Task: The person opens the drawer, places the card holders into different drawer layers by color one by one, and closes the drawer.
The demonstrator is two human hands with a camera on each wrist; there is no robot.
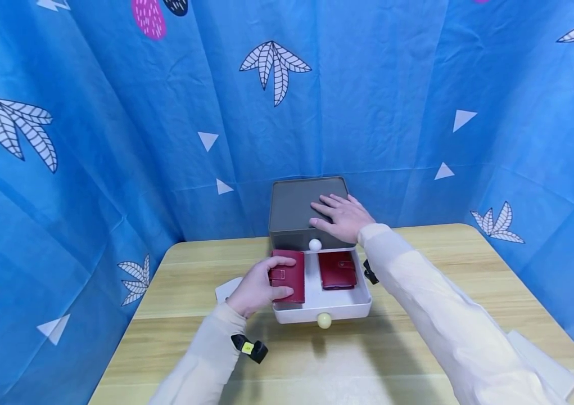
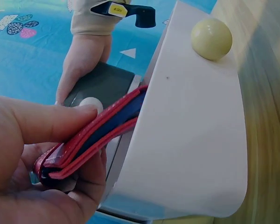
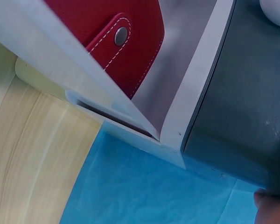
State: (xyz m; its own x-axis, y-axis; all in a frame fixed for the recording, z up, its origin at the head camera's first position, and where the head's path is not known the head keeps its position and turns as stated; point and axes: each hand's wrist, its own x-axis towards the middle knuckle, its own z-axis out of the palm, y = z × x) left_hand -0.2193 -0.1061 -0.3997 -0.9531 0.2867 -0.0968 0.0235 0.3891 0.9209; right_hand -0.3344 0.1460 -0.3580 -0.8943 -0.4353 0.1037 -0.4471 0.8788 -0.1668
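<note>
Wallet [image 1: 294, 281] is lying just left of the frame's centre line, low of centre, in the left hand [image 1: 257, 287], over the left side of the open drawer [image 1: 349, 312]. Its long axis is running up and down the frame, roughly parallel to the drawer's side walls, its upper end reaching toward the box [image 1: 297, 205]. From the palm, the wallet is extending toward the right of the frame, with the strap side facing the palm. In the left wrist view, the far edge is passing behind the drawer's front wall; whether it is touching the drawer floor cannot be told.

The left hand is the nearer one: its thumb and curled fingers are pinching the wallet. The right hand [image 1: 343, 216] is resting on the box top, fingers spread and gripping nothing, above and to the right of the wallet in the head view.

Inside the drawer, the second wallet [image 1: 336, 267] is occupying the upper right. White floor is showing between the two wallets, so the pair are standing apart.
</note>
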